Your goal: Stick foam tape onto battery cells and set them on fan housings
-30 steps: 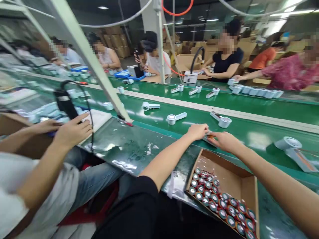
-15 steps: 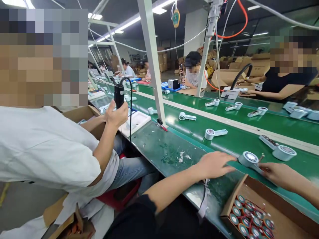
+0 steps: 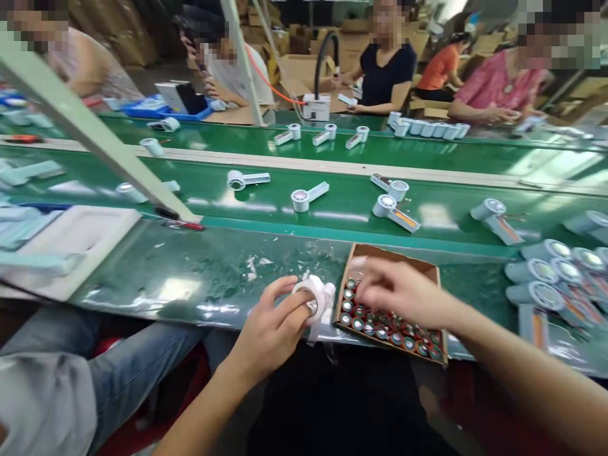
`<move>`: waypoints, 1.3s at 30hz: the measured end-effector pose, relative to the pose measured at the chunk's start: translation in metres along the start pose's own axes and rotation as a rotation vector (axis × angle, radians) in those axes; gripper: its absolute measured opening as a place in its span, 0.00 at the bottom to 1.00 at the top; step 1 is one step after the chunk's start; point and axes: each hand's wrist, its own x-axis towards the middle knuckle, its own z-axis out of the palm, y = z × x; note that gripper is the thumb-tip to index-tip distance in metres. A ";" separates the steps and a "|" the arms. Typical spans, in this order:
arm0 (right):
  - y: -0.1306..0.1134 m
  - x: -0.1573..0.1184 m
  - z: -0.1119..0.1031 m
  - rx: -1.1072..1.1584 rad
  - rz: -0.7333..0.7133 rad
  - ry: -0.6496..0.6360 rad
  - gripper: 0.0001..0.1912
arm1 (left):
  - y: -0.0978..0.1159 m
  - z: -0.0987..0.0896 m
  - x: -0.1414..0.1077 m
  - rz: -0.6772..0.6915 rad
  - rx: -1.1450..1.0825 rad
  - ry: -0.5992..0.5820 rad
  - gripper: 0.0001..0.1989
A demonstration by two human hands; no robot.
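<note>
A roll of white tape point(image 3: 324, 292) stands at the front edge of the green bench, and my left hand point(image 3: 280, 323) has its fingers in and around the ring. Just right of it, an open cardboard box point(image 3: 439, 339) holds several small round cells with red wires point(image 3: 368, 327). Over this box hovers my right hand point(image 3: 403, 291), blurred; a pale scrap shows near its fingertips, and whether the fingers grip it is unclear. Behind the box, a light-blue round-headed part point(image 3: 386, 206) with an orange strip in its handle lies on the green belt.
More light-blue parts point(image 3: 541, 272) are piled at the right. A white tray point(image 3: 102, 228) sits at the left, beside a slanting metal post point(image 3: 109, 145). A seated person's leg point(image 3: 142, 361) is at lower left. Several people work across the belt point(image 3: 228, 218).
The view has swung right. My left hand has come back to the tape roll, and my right hand has left the part on the belt and is now above the box.
</note>
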 end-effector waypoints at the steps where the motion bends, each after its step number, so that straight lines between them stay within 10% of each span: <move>1: -0.014 -0.013 0.017 0.094 0.029 -0.136 0.21 | 0.004 -0.002 0.007 0.049 -0.014 -0.017 0.09; 6: -0.024 -0.058 0.064 0.320 -0.074 -0.560 0.21 | -0.015 -0.004 0.013 0.063 0.021 -0.072 0.11; 10: -0.005 -0.070 0.061 -0.002 -0.251 -0.634 0.13 | -0.026 -0.005 -0.001 0.029 -0.027 -0.051 0.13; 16: 0.024 -0.036 -0.023 -0.392 -0.090 -0.097 0.08 | 0.002 -0.002 -0.008 0.004 -0.127 0.125 0.15; 19: 0.049 -0.012 -0.042 -0.535 -0.105 -0.137 0.06 | 0.013 0.005 -0.003 0.005 -0.178 0.101 0.14; 24: 0.069 -0.002 -0.038 -0.276 -0.157 -0.237 0.06 | 0.021 0.017 0.005 0.055 -0.213 -0.038 0.12; 32: 0.051 -0.054 -0.040 0.509 -0.121 0.493 0.22 | 0.028 0.014 0.017 0.167 -0.112 -0.159 0.19; 39: -0.015 -0.086 0.001 0.103 0.054 0.106 0.06 | 0.038 0.006 0.053 0.412 -0.014 -0.247 0.11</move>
